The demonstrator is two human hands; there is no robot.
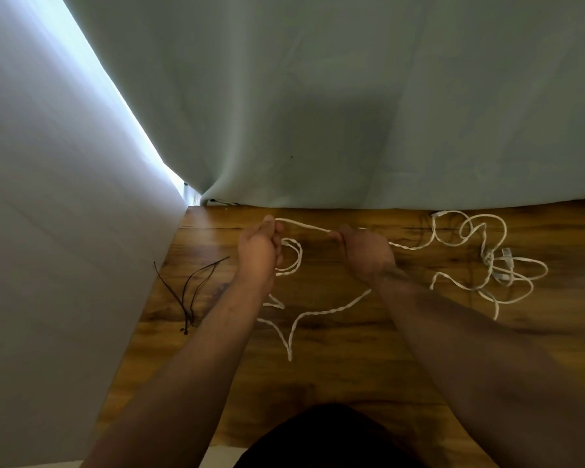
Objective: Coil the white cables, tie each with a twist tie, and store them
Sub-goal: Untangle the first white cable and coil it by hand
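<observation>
A white twisted cable (321, 312) snakes over the wooden table (335, 373). My left hand (257, 251) grips a small coil of it, with loops hanging just to the right of the fist. My right hand (365, 251) pinches the same cable, and a taut stretch runs between the two hands. More loose white cable (483, 251) lies tangled at the right, with plug ends among the loops. A bunch of dark twist ties (190, 292) lies at the table's left edge, apart from both hands.
A pale curtain (352, 113) hangs along the table's far edge. A white wall (48, 231) borders the table on the left. The near part of the table shows bare wood, with a dark shape at the bottom of the view.
</observation>
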